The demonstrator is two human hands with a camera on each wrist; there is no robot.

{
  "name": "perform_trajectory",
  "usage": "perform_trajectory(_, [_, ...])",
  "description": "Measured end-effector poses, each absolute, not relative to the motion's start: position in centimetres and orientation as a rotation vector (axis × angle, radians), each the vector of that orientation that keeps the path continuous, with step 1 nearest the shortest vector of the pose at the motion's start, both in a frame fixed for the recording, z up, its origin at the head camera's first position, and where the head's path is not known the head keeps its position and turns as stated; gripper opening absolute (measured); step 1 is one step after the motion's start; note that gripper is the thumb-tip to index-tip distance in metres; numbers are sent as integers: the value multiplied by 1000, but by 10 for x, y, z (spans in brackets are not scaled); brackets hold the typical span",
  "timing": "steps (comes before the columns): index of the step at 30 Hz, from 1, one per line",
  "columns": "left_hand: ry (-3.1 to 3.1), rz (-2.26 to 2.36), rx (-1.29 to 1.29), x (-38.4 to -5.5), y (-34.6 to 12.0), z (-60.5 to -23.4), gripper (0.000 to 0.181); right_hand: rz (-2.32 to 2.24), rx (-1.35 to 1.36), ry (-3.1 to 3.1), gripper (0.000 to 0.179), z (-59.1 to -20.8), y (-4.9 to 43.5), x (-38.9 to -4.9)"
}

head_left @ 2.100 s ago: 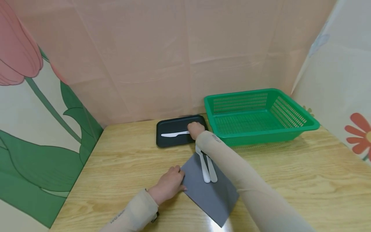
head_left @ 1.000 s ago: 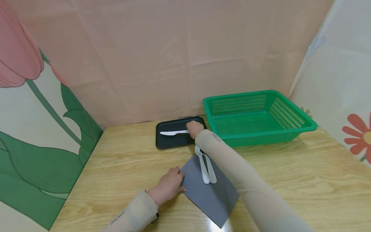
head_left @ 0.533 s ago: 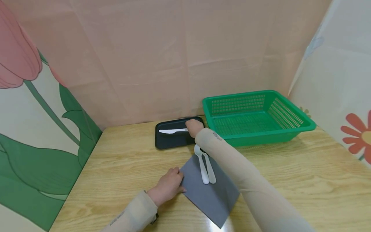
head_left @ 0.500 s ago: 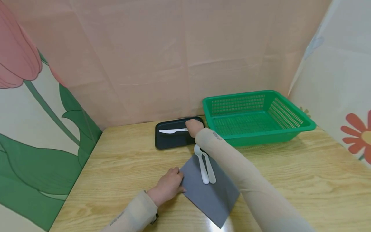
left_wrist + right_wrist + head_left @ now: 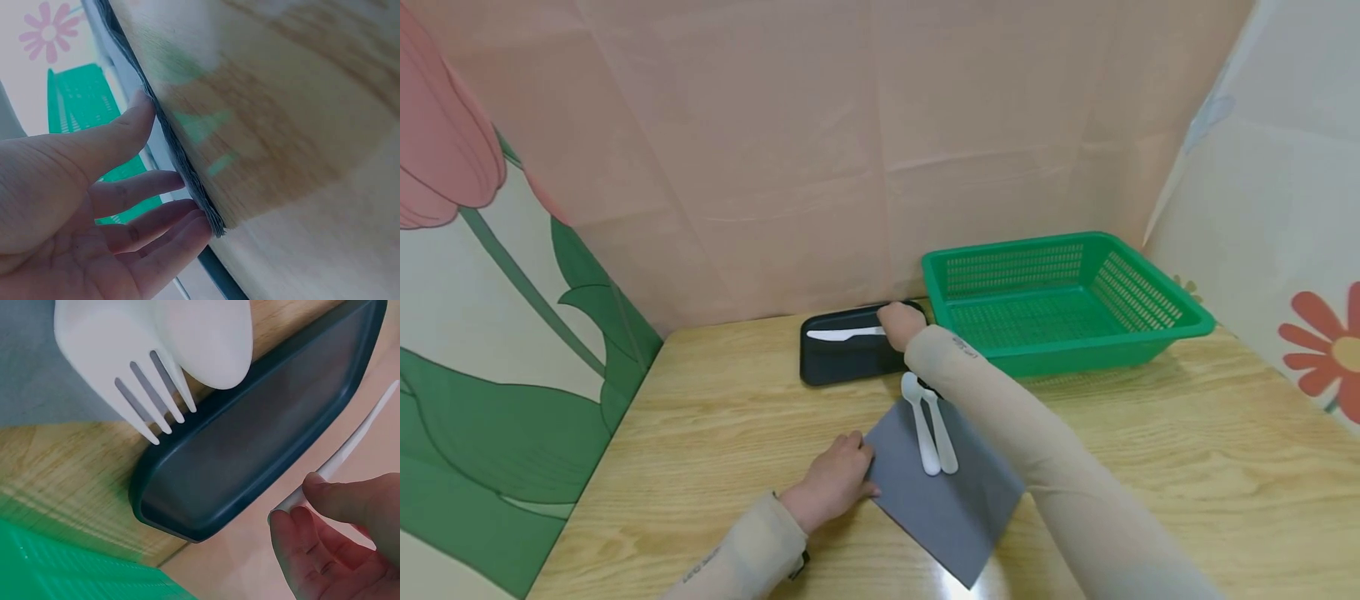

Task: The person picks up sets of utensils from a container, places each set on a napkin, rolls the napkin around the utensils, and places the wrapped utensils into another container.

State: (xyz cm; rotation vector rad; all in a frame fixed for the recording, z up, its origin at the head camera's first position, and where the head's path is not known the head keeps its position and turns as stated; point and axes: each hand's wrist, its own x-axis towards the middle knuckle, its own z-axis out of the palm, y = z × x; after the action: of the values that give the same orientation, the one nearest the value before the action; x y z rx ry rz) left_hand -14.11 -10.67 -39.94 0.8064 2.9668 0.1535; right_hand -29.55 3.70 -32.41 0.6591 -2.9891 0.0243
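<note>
My right hand [image 5: 901, 325] pinches the handle end of a white knife [image 5: 842, 335], thumb against fingers. In the right wrist view the knife [image 5: 340, 456] hangs past the far side of the black tray [image 5: 850, 367]. A grey folded napkin [image 5: 947, 508] lies slantwise in front of me. On it rest a white spoon [image 5: 925, 433] and a white fork [image 5: 942, 437], side by side, their heads reaching over its far corner. My left hand [image 5: 831, 479] touches the napkin's left edge with thumb and fingertips; its fingers are loosely extended in the left wrist view.
A green basket [image 5: 1075, 342] stands at the back right, close beside the tray. Behind the wooden table [image 5: 722, 433] hangs a plain pinkish sheet [image 5: 760, 167]. My right forearm [image 5: 1045, 467] stretches over the napkin's right side.
The right hand and the knife have shifted slightly toward the back of the tray, up in the head view. The left hand, napkin, spoon and fork stay in place.
</note>
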Motion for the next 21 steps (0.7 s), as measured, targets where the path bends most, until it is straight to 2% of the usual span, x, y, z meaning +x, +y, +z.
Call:
perform_trajectory(2, [2968, 156, 812, -141, -107, -399, 39, -54, 583, -3031, 15, -344, 31, -320])
perform_trajectory(6, [2979, 162, 831, -140, -108, -399, 39, -84, 543, -3016, 11, -358, 29, -338])
perform_trajectory(21, [2961, 174, 810, -140, -106, -397, 39, 19, 602, -2991, 13, -348, 33, -334])
